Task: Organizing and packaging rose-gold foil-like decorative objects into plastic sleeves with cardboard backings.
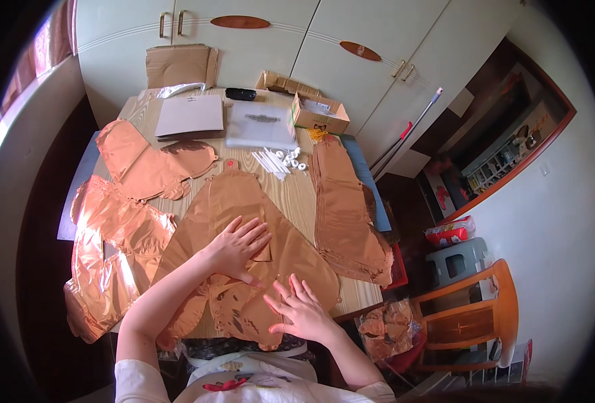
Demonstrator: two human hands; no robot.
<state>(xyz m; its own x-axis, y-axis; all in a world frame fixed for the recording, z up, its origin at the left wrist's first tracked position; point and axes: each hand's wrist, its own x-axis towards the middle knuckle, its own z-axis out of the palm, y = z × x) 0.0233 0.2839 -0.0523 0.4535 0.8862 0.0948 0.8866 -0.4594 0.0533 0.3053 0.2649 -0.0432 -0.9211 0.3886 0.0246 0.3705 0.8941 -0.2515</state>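
Observation:
A flat, uninflated copper-coloured foil balloon lies spread in front of me, its narrow tab pointing to the far side of the table. My left hand rests palm down on its middle, fingers stretched out. Lower and to the right, my right hand has its fingers spread over the near part of the foil. Neither hand grips anything. To the left lie another flat foil balloon and a shiny, creased one. On the right is a layered pile of folded foil balloons.
White sticks and small white round pieces lie beyond the balloon. Farther back are pale sheets, clear plastic bags, a black tray and an open cardboard box. A wooden chair stands right of the table.

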